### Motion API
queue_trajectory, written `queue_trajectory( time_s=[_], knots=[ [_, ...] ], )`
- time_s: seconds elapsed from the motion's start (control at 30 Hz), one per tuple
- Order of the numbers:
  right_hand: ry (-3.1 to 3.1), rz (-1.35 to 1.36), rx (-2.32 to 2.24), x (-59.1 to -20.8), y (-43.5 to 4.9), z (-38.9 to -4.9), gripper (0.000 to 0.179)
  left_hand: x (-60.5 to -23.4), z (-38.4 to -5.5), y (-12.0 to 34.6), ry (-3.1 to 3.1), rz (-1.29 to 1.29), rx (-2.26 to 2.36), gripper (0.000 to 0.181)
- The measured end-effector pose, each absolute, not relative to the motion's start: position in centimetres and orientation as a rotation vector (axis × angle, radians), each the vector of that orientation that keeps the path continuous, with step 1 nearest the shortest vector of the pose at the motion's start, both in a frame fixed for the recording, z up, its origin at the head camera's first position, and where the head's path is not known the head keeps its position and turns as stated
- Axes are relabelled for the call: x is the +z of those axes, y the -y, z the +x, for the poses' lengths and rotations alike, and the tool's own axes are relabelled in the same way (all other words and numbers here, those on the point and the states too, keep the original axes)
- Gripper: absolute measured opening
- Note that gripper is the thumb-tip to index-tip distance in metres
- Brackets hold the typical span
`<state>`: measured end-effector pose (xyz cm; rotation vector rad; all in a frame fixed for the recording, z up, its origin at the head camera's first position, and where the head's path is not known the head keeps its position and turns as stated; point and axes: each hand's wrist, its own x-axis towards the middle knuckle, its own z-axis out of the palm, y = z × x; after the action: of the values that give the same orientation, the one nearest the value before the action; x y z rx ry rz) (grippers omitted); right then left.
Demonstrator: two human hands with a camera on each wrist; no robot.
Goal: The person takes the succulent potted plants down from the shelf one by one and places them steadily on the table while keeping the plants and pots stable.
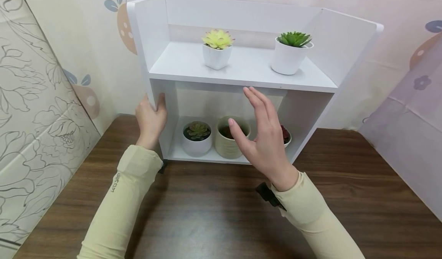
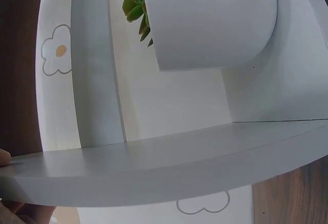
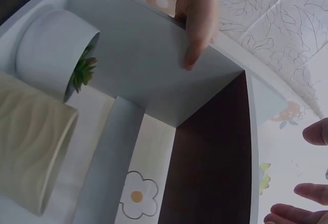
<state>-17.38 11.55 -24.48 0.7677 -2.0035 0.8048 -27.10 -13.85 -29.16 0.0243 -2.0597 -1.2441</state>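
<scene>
A white two-tier shelf (image 1: 248, 68) stands on the wooden table. My left hand (image 1: 150, 120) grips its left side panel (image 2: 154, 165), thumb on the inner face and fingers round the outside; the right wrist view shows that thumb (image 3: 193, 55) too. In front of the lower tier, my right hand (image 1: 267, 144) is raised with its fingers extended, holding nothing. Behind it are a ribbed pale green pot (image 1: 224, 145) and a partly hidden dark red plant (image 1: 286, 134). Nearest my left hand on that tier is a white pot (image 1: 197, 147) with a green succulent.
On the upper tier sit a yellow-green succulent (image 1: 218, 40) in a faceted white pot and a green succulent (image 1: 294, 39) in a round white pot. Patterned cloth (image 1: 386, 98) hangs behind the shelf. Brown tabletop (image 1: 207, 213) stretches out in front.
</scene>
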Motion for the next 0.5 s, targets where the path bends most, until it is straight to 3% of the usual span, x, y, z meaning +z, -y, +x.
queue_trajectory(
  time_s=[0.5],
  knots=[
    [1.937, 0.767, 0.803, -22.9, -10.7, -18.2, 0.059, -29.3, -27.3, 14.0, 2.061, 0.035, -1.236, 0.033]
  ],
)
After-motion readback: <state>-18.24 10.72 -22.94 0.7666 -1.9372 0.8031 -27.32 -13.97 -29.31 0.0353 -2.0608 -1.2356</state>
